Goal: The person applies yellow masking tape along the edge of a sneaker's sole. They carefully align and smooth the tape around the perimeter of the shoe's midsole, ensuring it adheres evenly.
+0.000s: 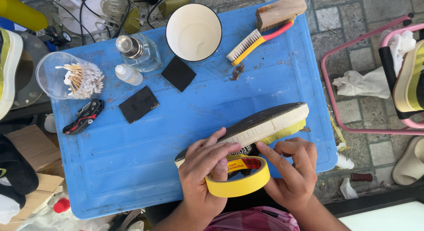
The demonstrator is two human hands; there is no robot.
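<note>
A shoe (260, 123) lies on its side on the blue plastic table (132, 160), its dark tread up and its cream sole edge facing me. My left hand (201, 171) grips a roll of yellow masking tape (240, 180) with the thumb through its core, fingers resting against the shoe's sole. My right hand (293, 169) sits just right of the roll, its index finger pressing at the tape's end beside the sole edge.
On the table stand a white enamel cup (193, 31), a glass bottle (140, 51), a small white dropper bottle (128, 74), a clear jar of cotton swabs (68, 76), two black square pads (138, 104), a utility knife (84, 117), a brush (256, 40) and a wooden block (280, 10). A pink chair frame (353, 81) stands to the right.
</note>
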